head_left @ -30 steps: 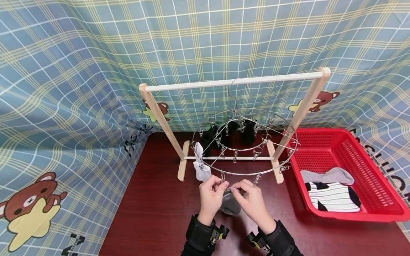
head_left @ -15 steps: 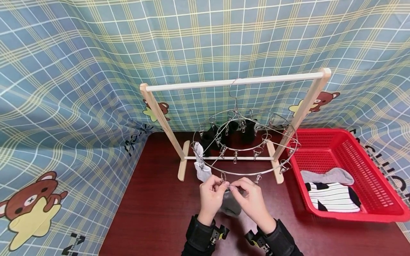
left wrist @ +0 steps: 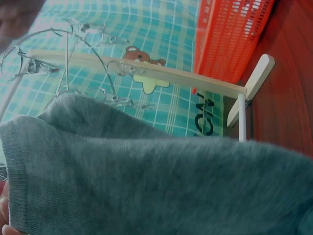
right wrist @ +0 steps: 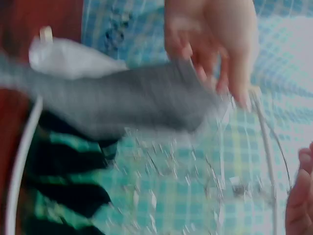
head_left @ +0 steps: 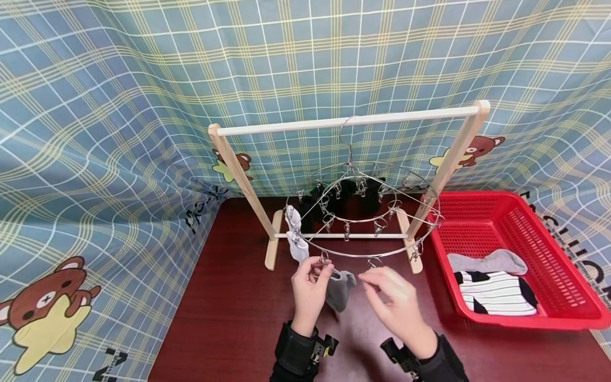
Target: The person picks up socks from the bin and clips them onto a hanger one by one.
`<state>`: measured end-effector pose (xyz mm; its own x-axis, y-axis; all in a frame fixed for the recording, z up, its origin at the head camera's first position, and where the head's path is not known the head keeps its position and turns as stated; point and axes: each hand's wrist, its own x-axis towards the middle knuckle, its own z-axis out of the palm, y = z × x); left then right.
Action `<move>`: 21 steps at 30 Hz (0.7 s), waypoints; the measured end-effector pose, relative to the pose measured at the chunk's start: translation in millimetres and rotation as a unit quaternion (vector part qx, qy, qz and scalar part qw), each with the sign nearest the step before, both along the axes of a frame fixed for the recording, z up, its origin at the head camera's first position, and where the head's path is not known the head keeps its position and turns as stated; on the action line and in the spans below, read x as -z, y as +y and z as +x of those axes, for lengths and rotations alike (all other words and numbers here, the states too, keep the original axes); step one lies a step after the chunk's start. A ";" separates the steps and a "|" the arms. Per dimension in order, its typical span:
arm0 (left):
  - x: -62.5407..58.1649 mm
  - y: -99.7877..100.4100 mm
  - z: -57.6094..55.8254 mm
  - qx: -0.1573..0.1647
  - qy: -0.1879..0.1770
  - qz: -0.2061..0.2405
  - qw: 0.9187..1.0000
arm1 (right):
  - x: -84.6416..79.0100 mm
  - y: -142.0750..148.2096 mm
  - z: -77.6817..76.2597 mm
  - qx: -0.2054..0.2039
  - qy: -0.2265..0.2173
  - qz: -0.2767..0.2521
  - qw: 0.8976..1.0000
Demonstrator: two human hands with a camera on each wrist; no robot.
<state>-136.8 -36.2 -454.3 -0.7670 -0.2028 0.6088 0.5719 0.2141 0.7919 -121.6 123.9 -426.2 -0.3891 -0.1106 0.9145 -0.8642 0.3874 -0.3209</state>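
My left hand pinches the cuff of a grey sock at a metal clip on the front left of a round wire clip hanger. In the left wrist view the grey sock fills the lower half, with left fingertips at its ribbed cuff. The sock hangs blurred from the left hand in the right wrist view. My right hand is apart from the sock on the right, fingers loosely bent and holding nothing. A white sock hangs clipped on the hanger's left side.
The hanger hooks over the white rod of a wooden stand. Black socks hang at the back. On the right, a red basket holds a grey sock and a striped white-and-black sock. A plaid curtain stands behind.
My right hand has let go at the clip and moved right. The left hand has shifted slightly left, the grey sock's free cuff corner now shows, and the hanger has swung a little.
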 end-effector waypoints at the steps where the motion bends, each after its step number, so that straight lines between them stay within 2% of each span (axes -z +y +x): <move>1: 3.7 -1.3 -2.2 -0.007 0.004 0.000 1.000 | -7.6 3.3 -0.8 0.017 0.024 -0.007 1.000; 3: 11.5 -4.7 -6.4 -0.021 0.006 -0.003 1.000 | -21.3 11.0 -3.0 0.054 0.056 -0.024 0.997; 5: 14.2 -8.5 -7.9 -0.037 0.011 -0.008 0.999 | -33.6 18.2 -5.1 0.084 0.072 -0.041 0.993; 7: 14.9 -12.7 -9.1 -0.046 0.011 -0.008 0.999 | -36.8 27.5 -10.2 0.105 0.073 -0.043 0.991; 11: 15.0 -19.3 -12.1 -0.062 0.012 -0.007 0.998 | -26.1 48.2 -23.6 0.119 0.053 0.006 0.991; 14: 11.1 -21.4 -13.7 -0.063 0.014 0.009 0.998 | -19.3 57.0 -27.7 0.123 0.034 0.057 0.990; 17: 0.2 -20.8 -10.9 -0.064 0.015 0.030 0.997 | -15.8 58.3 -27.3 0.128 0.027 0.087 0.988; 21: -13.1 -19.4 -5.5 -0.071 -0.004 0.054 0.996 | -12.5 55.6 -25.5 0.118 0.034 0.096 0.988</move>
<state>-142.2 -55.7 -441.2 -0.7304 -0.3740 0.5715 0.5354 0.2060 0.8191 -147.1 179.5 -413.7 -0.3624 -0.1973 0.9109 -0.7595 0.6290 -0.1659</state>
